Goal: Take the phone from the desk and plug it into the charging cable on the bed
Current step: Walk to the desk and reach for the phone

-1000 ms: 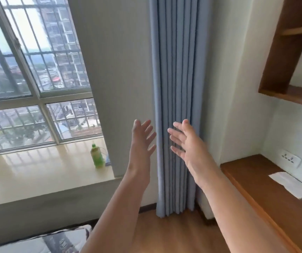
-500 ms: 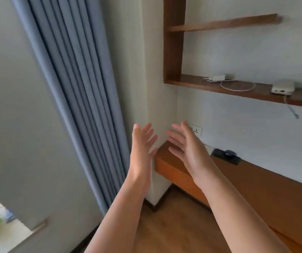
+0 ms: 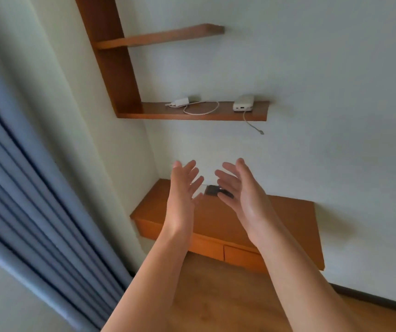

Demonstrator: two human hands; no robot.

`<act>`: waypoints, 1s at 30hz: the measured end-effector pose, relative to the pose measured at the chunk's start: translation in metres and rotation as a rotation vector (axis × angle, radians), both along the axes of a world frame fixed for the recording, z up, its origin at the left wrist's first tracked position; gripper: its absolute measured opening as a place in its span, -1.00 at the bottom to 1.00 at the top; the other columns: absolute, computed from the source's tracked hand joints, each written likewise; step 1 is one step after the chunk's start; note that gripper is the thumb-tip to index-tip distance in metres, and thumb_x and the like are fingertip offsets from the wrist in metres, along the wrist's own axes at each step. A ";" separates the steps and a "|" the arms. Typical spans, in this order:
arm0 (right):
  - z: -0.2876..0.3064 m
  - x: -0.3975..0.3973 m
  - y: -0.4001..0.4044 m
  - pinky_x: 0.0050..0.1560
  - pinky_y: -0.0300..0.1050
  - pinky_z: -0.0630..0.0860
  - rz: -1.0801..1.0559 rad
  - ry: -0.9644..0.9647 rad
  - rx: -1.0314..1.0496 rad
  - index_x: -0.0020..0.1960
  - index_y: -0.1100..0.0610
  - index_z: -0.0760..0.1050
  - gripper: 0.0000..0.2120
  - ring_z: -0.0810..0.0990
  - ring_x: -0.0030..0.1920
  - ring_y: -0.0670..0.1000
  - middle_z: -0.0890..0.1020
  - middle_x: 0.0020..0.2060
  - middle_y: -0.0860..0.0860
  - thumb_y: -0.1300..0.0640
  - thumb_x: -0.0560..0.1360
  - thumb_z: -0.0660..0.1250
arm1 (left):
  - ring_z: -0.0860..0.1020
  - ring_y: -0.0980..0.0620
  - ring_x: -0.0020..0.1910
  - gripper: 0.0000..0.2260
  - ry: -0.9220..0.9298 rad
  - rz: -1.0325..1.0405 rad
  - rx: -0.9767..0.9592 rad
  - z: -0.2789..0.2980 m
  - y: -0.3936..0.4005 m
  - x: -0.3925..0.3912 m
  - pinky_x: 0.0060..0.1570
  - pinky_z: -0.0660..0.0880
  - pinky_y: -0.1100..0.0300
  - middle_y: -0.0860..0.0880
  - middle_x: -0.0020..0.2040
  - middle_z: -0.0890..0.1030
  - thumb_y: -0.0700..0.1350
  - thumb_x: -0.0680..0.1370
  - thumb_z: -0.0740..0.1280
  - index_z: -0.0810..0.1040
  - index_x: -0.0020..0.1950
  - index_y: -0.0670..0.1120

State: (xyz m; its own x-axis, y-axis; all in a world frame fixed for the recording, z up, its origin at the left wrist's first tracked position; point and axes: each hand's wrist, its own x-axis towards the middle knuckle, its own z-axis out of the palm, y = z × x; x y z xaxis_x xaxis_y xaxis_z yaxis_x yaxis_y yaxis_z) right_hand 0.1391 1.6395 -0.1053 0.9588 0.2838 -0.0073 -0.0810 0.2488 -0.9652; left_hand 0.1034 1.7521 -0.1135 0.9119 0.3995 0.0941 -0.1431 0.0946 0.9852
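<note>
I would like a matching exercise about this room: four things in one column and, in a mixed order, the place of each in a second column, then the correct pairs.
Things
1. power bank
2. white charger plug
3. dark phone
4. curtain

Places
A. on the desk, partly hidden behind the open right hand
B. left part of the lower shelf
C. far left of the picture, beside the wall
D. right end of the lower shelf, with a cable hanging from it

Pairs: 1-D, 2-B, 3-A, 4-C
</note>
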 end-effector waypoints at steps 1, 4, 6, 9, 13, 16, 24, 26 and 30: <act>-0.003 0.002 -0.006 0.24 -0.08 0.42 -0.013 0.015 0.011 0.35 0.00 0.40 -0.57 0.48 0.29 -0.02 0.52 0.29 -0.02 -0.17 0.60 0.03 | 0.49 0.06 0.33 -0.37 0.009 -0.012 0.003 -0.003 -0.006 0.003 0.41 0.33 -0.07 0.09 0.41 0.48 0.42 0.47 0.01 0.44 0.40 0.15; -0.010 0.008 -0.019 0.18 -0.14 0.44 -0.031 0.048 0.035 0.34 0.00 0.41 -0.57 0.50 0.26 -0.03 0.53 0.28 -0.01 -0.17 0.60 0.04 | 0.48 0.04 0.34 -0.45 0.026 -0.032 0.011 -0.010 -0.018 0.015 0.42 0.32 -0.10 0.08 0.41 0.48 0.38 0.55 -0.02 0.44 0.39 0.15; -0.014 0.014 -0.022 0.19 -0.14 0.44 -0.058 0.050 0.024 0.35 -0.01 0.41 -0.56 0.50 0.27 -0.03 0.53 0.28 -0.02 -0.18 0.58 0.05 | 0.48 0.03 0.35 -0.45 0.032 -0.056 -0.004 -0.014 -0.022 0.024 0.43 0.30 -0.10 0.07 0.42 0.47 0.36 0.55 -0.02 0.43 0.40 0.16; -0.020 0.027 -0.021 0.27 -0.08 0.42 -0.100 0.067 -0.005 0.36 -0.02 0.40 -0.55 0.51 0.27 -0.04 0.53 0.29 -0.03 -0.20 0.57 0.06 | 0.47 0.02 0.36 -0.36 0.043 -0.088 -0.038 -0.022 -0.020 0.041 0.44 0.29 -0.11 0.05 0.43 0.46 0.39 0.45 0.01 0.41 0.42 0.13; -0.032 0.049 -0.008 0.34 0.00 0.39 -0.133 0.108 -0.038 0.38 -0.01 0.38 -0.54 0.51 0.26 -0.06 0.53 0.30 -0.01 -0.20 0.58 0.05 | 0.46 0.03 0.36 -0.34 0.045 -0.119 -0.099 -0.035 -0.003 0.069 0.44 0.29 -0.08 0.06 0.42 0.46 0.38 0.41 0.03 0.40 0.42 0.12; -0.038 0.072 0.012 0.31 -0.05 0.41 -0.151 0.116 -0.078 0.38 0.00 0.38 -0.54 0.50 0.27 -0.05 0.52 0.30 0.00 -0.18 0.59 0.05 | 0.46 0.04 0.36 -0.37 0.055 -0.148 -0.130 -0.047 0.020 0.094 0.45 0.27 -0.08 0.07 0.40 0.47 0.38 0.42 0.03 0.41 0.40 0.14; -0.061 0.131 0.096 0.25 -0.15 0.37 -0.129 0.116 -0.217 0.47 -0.03 0.24 -0.48 0.42 0.34 -0.08 0.43 0.39 -0.05 -0.20 0.57 0.04 | 0.42 -0.02 0.41 -0.52 0.143 -0.154 -0.223 -0.081 0.105 0.160 0.45 0.25 -0.12 0.00 0.44 0.44 0.24 0.62 -0.04 0.40 0.41 0.10; -0.069 0.139 0.107 0.29 -0.09 0.37 -0.137 0.155 -0.224 0.47 -0.04 0.24 -0.48 0.43 0.33 -0.07 0.44 0.38 -0.04 -0.21 0.57 0.05 | 0.41 -0.01 0.41 -0.52 0.147 -0.187 -0.231 -0.086 0.115 0.170 0.46 0.24 -0.12 0.01 0.44 0.43 0.26 0.59 -0.04 0.40 0.39 0.12; -0.075 0.157 0.119 0.27 -0.07 0.42 -0.153 0.225 -0.192 0.42 0.02 0.32 -0.51 0.49 0.28 -0.03 0.50 0.32 0.01 -0.17 0.56 0.10 | 0.43 0.05 0.37 -0.47 0.135 -0.242 -0.197 -0.089 0.124 0.191 0.45 0.26 -0.08 0.08 0.41 0.45 0.34 0.47 0.00 0.42 0.34 0.19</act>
State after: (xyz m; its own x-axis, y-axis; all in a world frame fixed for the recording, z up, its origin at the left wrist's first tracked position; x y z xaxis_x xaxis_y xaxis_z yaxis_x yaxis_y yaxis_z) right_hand 0.2959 1.7588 -0.1799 0.9585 0.1093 -0.2633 -0.2734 0.0899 -0.9577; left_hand 0.2946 1.8757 -0.2029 0.9815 0.1682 -0.0911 0.0370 0.3007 0.9530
